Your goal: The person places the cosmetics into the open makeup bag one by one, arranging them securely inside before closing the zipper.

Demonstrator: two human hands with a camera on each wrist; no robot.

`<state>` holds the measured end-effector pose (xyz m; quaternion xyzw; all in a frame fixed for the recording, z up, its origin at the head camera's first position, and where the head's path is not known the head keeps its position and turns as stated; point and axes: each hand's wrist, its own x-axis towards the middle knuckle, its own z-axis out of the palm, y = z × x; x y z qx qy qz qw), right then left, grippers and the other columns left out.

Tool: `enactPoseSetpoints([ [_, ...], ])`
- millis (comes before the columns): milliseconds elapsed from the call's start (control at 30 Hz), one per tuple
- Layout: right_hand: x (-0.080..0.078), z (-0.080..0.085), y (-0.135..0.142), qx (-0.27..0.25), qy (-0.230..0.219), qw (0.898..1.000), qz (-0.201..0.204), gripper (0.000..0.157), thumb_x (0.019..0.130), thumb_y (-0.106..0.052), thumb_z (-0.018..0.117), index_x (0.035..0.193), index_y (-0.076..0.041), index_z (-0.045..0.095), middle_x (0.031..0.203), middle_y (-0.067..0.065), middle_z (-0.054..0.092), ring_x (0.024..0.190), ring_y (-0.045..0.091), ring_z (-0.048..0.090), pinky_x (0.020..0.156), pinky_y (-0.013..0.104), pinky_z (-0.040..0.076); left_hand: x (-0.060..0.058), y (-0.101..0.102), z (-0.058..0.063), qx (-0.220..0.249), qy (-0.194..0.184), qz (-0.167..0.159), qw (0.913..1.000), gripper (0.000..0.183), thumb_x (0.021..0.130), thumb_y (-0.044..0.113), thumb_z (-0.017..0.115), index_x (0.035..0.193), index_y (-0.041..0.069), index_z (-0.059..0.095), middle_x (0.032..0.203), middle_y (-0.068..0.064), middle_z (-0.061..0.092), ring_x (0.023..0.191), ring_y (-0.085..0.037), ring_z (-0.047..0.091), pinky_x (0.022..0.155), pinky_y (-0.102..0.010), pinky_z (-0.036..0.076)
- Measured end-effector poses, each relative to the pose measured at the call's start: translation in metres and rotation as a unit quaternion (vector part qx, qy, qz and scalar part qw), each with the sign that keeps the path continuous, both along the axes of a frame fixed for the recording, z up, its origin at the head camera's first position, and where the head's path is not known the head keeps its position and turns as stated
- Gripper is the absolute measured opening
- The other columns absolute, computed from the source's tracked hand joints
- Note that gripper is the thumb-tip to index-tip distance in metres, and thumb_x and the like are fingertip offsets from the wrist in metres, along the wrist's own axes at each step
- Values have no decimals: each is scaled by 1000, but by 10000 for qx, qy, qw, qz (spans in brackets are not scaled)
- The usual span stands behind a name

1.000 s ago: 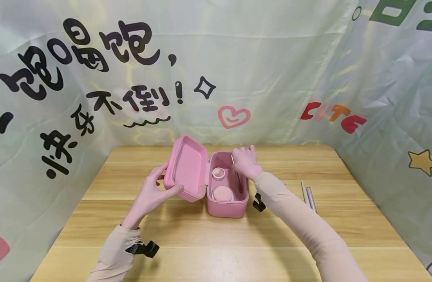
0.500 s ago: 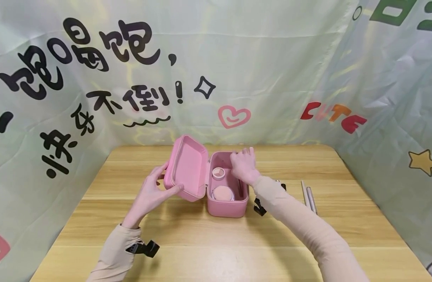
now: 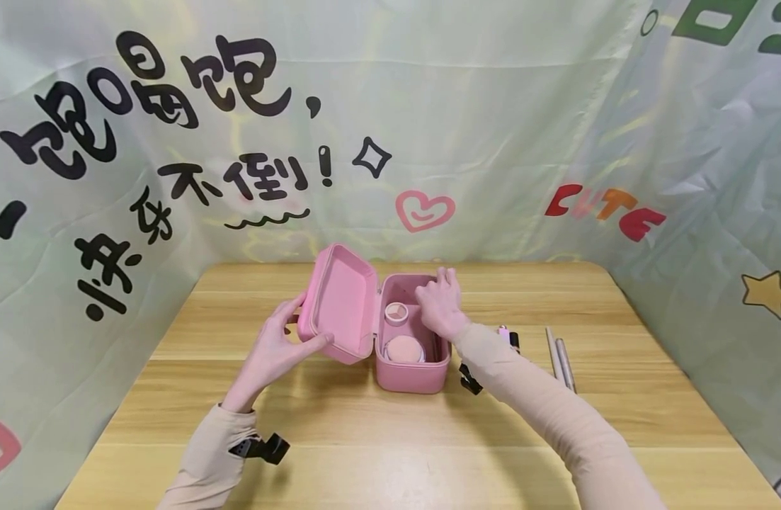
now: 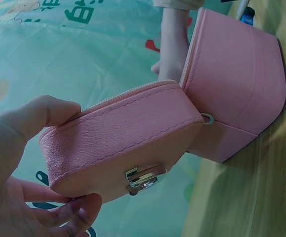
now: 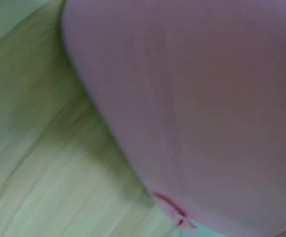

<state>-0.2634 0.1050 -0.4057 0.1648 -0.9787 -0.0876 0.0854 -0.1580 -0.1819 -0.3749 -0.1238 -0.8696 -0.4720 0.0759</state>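
An open pink zippered case (image 3: 413,379) stands on the table, its lid (image 3: 345,304) swung out to the left. My left hand (image 3: 272,354) grips the lid's outer edge, thumb on the rim and fingers beneath, as the left wrist view also shows. Reaching into the case's far right part, my right hand (image 3: 440,304) has curled fingers; its fingertips are largely hidden. Below it a thin dark stick (image 3: 437,347) shows along the right wall. Inside the case are a round compact with a pale pink top (image 3: 404,349) and a small round three-section palette (image 3: 396,313).
To the right of the case, partly behind the right sleeve, are a small pink tube (image 3: 503,333) and a black tube (image 3: 514,340). Two slim silvery sticks (image 3: 559,358) lie farther right on the wooden table (image 3: 377,453). A printed cloth backdrop (image 3: 492,127) surrounds the table.
My right hand has sunk slightly lower into the case with the thin stick, whose upper end is now hidden. More of the pink and black tubes shows. The left hand stays on the lid.
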Motion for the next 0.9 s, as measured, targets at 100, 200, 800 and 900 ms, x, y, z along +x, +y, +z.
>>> enactPoseSetpoints([
  [100,1,-2,2,36,-26,10000,63,8,88,-11,65,88,-10,73,98,16,69,107,37,42,96,49,26,-1,0,-1,-6,49,-25,10000,81,82,25,81,152,8,44,140,-15,57,115,-31,60,90,-36,41],
  [200,2,-2,4,53,-73,9999,105,9,88,-10,64,86,-10,73,101,17,65,109,38,40,98,50,26,-2,0,-2,-21,86,-39,10000,80,83,24,81,152,8,44,140,-15,57,114,-30,60,89,-35,40],
  [800,4,-2,5,138,-207,9996,108,12,88,-9,63,84,-9,74,104,15,61,112,38,38,101,52,25,-1,0,0,-71,86,2,9999,82,82,24,82,152,7,43,142,-16,56,113,-29,59,89,-36,41],
  [900,4,-2,5,104,-259,9996,65,10,87,-9,63,84,-9,73,105,15,61,111,38,38,100,51,25,-1,1,1,-67,76,9,9999,83,81,24,82,153,8,43,141,-15,56,113,-28,60,89,-36,41],
])
